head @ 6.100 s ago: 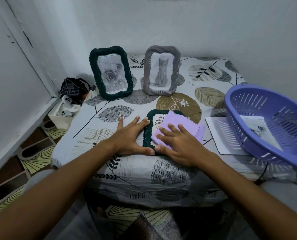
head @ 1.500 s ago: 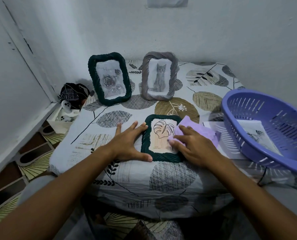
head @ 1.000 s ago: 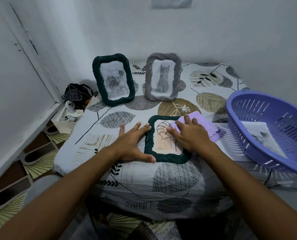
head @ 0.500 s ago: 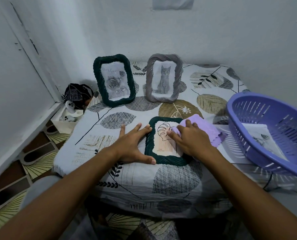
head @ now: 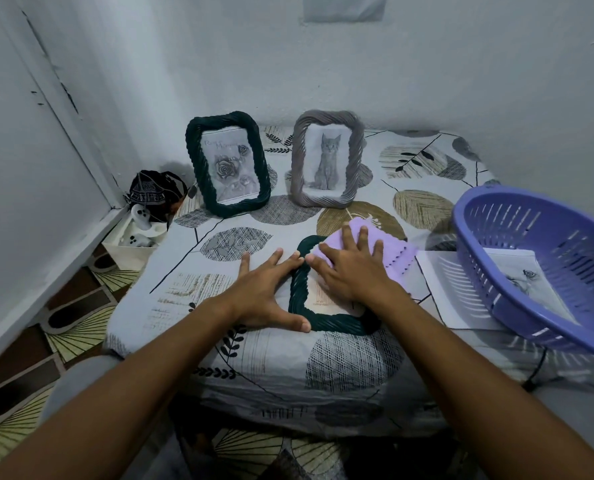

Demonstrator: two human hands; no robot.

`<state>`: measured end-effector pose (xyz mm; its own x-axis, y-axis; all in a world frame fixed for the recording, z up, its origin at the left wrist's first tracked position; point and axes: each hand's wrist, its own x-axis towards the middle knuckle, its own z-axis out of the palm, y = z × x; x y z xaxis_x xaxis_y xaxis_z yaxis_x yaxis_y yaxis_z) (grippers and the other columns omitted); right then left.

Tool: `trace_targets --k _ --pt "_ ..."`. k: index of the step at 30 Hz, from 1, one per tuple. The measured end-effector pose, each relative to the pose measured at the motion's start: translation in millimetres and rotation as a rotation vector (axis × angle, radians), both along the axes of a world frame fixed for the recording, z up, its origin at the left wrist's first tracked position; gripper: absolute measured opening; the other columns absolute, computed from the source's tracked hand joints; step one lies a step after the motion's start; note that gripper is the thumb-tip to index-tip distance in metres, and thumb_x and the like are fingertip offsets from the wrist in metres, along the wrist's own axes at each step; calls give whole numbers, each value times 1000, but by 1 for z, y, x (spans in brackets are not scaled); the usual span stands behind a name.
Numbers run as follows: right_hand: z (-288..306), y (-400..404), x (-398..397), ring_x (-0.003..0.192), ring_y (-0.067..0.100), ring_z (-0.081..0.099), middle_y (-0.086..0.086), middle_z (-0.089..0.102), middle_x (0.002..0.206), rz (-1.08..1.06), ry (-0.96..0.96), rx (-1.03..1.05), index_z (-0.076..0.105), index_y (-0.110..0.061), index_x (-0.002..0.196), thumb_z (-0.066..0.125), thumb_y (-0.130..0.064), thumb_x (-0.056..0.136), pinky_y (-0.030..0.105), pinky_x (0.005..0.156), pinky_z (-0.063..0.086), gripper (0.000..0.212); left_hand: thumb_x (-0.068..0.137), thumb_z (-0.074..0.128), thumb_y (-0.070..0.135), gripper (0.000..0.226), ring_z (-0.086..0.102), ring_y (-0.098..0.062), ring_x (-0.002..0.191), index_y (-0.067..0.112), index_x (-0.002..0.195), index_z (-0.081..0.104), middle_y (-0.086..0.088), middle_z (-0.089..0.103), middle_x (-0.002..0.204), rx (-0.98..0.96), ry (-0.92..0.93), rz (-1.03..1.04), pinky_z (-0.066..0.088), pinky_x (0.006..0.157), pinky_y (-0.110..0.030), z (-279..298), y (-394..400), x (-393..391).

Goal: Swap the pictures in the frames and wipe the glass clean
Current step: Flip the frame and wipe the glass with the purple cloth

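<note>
A dark green rope-edged frame (head: 326, 322) lies flat near the table's front edge. My left hand (head: 264, 292) lies flat with spread fingers against its left side, thumb at its lower left corner. My right hand (head: 351, 268) presses a lilac cloth (head: 397, 252) onto the upper part of the frame's glass with straight fingers; most of the picture is hidden under hand and cloth. Two frames stand upright at the back: a dark green frame (head: 228, 161) with a rose picture and a grey frame (head: 326, 159) with a cat picture.
A purple slotted basket (head: 545, 268) sits at the right with a printed sheet (head: 527, 282) inside and a white paper (head: 441, 289) under it. The table wears a leaf-patterned cloth (head: 219, 271). A white box (head: 132, 242) with small items stands at the left by the wall.
My right hand has slid the cloth up and left over the lying frame's glass, covering the leaf drawing. My left hand has stayed in place on the frame's left side.
</note>
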<state>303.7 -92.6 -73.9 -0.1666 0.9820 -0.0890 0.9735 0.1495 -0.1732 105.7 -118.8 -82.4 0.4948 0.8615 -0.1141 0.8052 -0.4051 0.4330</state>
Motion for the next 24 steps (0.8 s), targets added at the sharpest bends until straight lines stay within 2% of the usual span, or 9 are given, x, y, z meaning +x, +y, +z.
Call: trace_targets --k 7,17,21,24 --pt "-1 -1 -4 146 38 -14 13 -6 161 47 -7 13 27 -33 149 14 -67 93 60 114 -8 67 48 56 86 128 -15 4 135 34 153 4 2 6 161 -5 -13 1 -21 112 -53 4 -2 1" --pt "-4 -30 -2 148 32 -1 9 8 162 132 -14 6 26 -33 150 13 -67 93 51 117 -6 68 42 50 96 134 -13 4 142 32 153 10 12 9 161 9 -25 5 -20 113 -53 -5 1 -1" --pt "-1 -53 16 149 28 2 6 11 161 151 -24 37 27 -35 148 -4 -77 78 49 118 -1 88 42 51 95 134 -12 3 143 31 153 12 13 9 161 8 -22 3 -22 113 -51 -5 2 -2" --pt "0 -44 31 148 30 -5 9 3 161 53 -29 20 23 -32 150 -2 -75 79 49 119 0 87 41 51 96 135 -12 2 143 32 153 11 12 9 160 1 -24 3 -23 112 -51 -3 3 -1"
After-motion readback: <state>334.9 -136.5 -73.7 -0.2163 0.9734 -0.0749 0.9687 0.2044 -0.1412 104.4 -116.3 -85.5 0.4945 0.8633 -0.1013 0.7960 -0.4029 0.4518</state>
